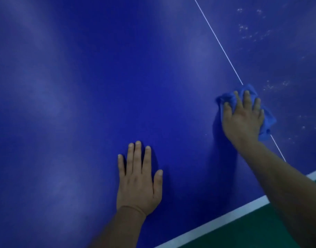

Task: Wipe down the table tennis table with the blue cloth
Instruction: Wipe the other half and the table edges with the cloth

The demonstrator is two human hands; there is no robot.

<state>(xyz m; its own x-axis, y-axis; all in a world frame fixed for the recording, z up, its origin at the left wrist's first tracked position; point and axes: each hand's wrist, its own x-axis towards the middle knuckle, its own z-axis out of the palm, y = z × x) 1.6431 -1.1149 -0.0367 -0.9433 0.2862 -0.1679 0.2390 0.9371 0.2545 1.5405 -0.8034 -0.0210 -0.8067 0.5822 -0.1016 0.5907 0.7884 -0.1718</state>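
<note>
Head view, first speaker: Where is the cloth [269, 122]?
Second speaker: It lies crumpled on the desk [99, 86], over the thin white line [218, 40], under the right hand [243, 119]. The fingers [247, 99] are spread and press it down, not curled round it.
First speaker: And the left hand [138, 185]?
Second speaker: Flat on the desk, well apart from the cloth, fingers straight, holding nothing. Pale spots [246, 31] are on the desk right of the line.
</note>
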